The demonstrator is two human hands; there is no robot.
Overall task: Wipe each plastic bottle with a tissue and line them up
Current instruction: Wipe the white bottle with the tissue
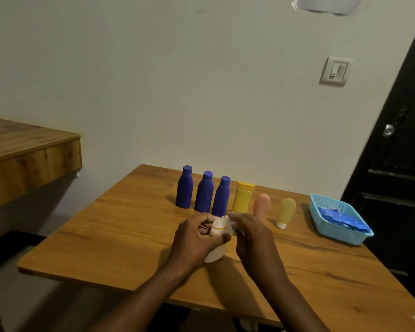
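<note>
At the wooden table point(106, 224), white bottle point(215, 255) in left hand's point(197, 238) curled grip, right hand's point(252, 236) tissue point(228, 221) pinched against its top.

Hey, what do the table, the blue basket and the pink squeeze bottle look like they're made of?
Table: wood or wood-look laminate, satin finish; grain and knots show. Blue basket: moulded plastic, going by its fine mesh walls. Pink squeeze bottle: likely soft silicone or matte plastic; rounded, dull, no glare.

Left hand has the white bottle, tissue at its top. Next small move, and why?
Probably draw the tissue, held in the right hand, down the white bottle that the left hand grips. Its lower end shows bare below the hand, and it is not yet in the row by the pale yellow bottle.
</note>
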